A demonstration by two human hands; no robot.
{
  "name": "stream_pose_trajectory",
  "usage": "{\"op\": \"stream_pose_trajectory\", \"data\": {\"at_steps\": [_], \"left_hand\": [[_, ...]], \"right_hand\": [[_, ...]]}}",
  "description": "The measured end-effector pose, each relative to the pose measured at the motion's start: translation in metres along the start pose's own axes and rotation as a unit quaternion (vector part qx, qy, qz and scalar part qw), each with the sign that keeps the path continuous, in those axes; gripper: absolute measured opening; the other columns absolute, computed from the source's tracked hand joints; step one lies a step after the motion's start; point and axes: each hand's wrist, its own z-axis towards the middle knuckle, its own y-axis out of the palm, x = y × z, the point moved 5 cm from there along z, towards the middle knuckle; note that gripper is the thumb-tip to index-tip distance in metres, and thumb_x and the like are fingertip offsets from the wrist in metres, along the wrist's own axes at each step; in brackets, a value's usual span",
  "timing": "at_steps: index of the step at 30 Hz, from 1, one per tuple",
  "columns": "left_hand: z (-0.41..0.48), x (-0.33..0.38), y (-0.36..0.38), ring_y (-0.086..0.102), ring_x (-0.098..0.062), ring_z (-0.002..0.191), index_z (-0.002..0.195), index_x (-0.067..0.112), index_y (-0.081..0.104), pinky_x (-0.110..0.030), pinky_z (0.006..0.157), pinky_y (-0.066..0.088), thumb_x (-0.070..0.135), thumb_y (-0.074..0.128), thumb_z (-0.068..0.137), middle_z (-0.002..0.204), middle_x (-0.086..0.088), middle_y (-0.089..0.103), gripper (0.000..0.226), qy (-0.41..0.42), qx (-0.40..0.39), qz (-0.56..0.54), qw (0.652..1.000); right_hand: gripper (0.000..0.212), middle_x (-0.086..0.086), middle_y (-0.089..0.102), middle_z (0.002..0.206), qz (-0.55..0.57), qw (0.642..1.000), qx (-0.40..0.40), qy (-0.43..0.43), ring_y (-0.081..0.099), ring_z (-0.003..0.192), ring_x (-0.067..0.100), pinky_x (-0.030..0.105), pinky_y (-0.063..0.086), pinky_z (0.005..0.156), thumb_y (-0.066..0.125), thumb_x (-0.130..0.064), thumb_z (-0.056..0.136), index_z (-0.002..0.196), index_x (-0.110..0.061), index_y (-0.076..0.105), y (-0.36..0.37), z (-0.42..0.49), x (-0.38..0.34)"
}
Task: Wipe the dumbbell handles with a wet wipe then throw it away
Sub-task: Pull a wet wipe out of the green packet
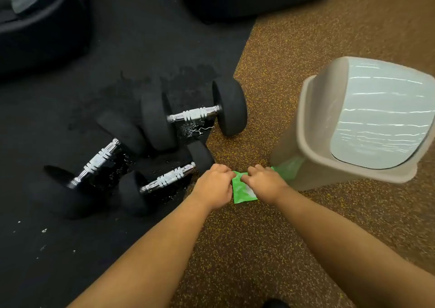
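1. Three dumbbells are seen on a black mat (70, 248) left of centre: round matte black heads, with ribbed, knurled chrome handles.
2. The upper dumbbell (194, 114) is laid almost left to right. The near dumbbell (168, 179) and the left dumbbell (98, 160) are angled from lower left to upper right, the left one more steeply.
3. A glossy green packet (242, 191), probably the wet wipes, is held low at centre over the brown speckled floor (270, 248), its long axis roughly up and down the frame.
4. The packet's upper edge is pinched from both sides by the curled fingers of the left hand (215, 186) and the right hand (263, 184). Most of it is covered by them, and it cannot be told whether it has been opened.
5. A beige plastic bin (313, 128) with a pale swing lid (381, 114) is blurred at right and cut off by the frame edge.
6. The left dumbbell's lower head is smeared into the mat.
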Motion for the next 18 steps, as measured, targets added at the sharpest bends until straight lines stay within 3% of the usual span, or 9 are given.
{"op": "stream_pose_trajectory", "data": {"at_steps": [10, 18], "left_hand": [[0.016, 0.010, 0.027, 0.033, -0.024, 0.133, 0.133, 0.013, 0.050, -0.042, 0.108, 0.037, 0.020, 0.045, 0.090, 0.141, -0.006, 0.042, 0.044, -0.034, -0.103, 0.016, 0.994], [0.025, 0.019, 0.039, 0.023, -0.024, 0.141, 0.139, 0.011, 0.042, -0.044, 0.111, 0.034, 0.021, 0.050, 0.088, 0.153, -0.005, 0.026, 0.052, -0.041, -0.187, 0.044, 0.980]], "right_hand": [[0.035, 0.014, 0.045, 0.128, 0.016, 1.000, -0.004, 0.024, 0.039, 0.122, 0.033, 0.045, 0.037, 0.095, 0.039, -0.014, 0.095, 0.130, -0.013, 0.044, 0.011, 0.001, 0.006], [0.033, 0.012, 0.045, 0.129, 0.034, 0.999, 0.007, 0.038, 0.037, 0.124, 0.031, 0.044, 0.035, 0.096, 0.040, -0.016, 0.096, 0.127, -0.015, 0.051, 0.013, 0.007, 0.007]]}}
